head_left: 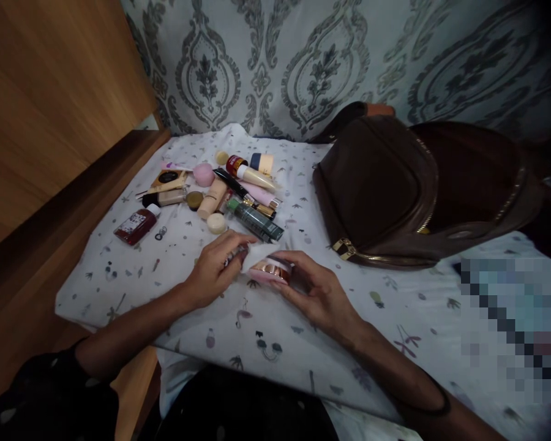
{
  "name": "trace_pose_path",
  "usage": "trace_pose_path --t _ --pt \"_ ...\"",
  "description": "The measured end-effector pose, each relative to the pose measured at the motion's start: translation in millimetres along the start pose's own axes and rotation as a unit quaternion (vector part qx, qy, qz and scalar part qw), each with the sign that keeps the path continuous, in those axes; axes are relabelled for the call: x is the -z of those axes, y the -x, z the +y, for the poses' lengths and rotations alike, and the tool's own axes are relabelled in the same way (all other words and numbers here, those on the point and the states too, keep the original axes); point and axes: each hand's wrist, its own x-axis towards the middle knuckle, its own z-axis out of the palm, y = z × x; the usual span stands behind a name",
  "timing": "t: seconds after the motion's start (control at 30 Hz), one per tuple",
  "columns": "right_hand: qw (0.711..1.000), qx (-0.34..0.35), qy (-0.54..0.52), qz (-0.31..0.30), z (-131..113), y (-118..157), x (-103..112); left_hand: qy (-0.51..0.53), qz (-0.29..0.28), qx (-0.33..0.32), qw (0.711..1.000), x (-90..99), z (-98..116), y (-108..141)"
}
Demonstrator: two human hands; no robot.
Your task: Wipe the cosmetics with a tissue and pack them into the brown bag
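Observation:
My right hand (pixel 319 294) holds a round pink container with a shiny copper-coloured band (pixel 270 271) between thumb and fingers, tilted on its side. My left hand (pixel 218 266) is closed on a white wipe or tissue (pixel 253 256), whose loose part lies against the container's upper left. Just beyond my hands rests a dark green tube (pixel 257 222). Left of that tube is a small cream-lidded jar (pixel 217 223). A beige tube (pixel 212 198), a pink round item (pixel 204 174) and several other cosmetics lie in a loose pile behind.
A brown leather bag (pixel 376 190) with gold zips stands at the right. A bottle of dark red liquid (pixel 136 226) lies at the left, beside small dark rings (pixel 161 233). Wooden furniture (pixel 64 73) borders the left; patterned fabric (pixel 261 67) hangs behind. A pixelated patch covers the far right.

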Motion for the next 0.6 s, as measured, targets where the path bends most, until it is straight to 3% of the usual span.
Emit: trace_pose_path --t 0.1,0.23,0.37,0.5,0.6 --pt "1.0 0.004 0.004 -0.009 -0.8 -0.3 1.7 -0.026 0.023 -0.036 0.999 -2.0 0.1 0.6" --pt "1.0 0.01 -0.003 -0.011 0.1 -0.9 1.1 -0.023 0.004 -0.079 0.997 -2.5 1.1 0.7" --pt "1.0 0.012 -0.006 -0.009 2.3 -0.2 0.2 0.0 -0.02 -0.064 0.998 2.5 1.9 0.5" --pt "1.0 0.001 -0.009 -0.008 0.7 0.2 2.0 -0.019 -0.097 -0.041 0.994 11.3 1.9 0.9" --pt "1.0 -0.012 -0.014 -0.006 -3.2 -0.8 4.0 -0.05 -0.083 -0.042 0.994 15.8 1.9 -0.4"
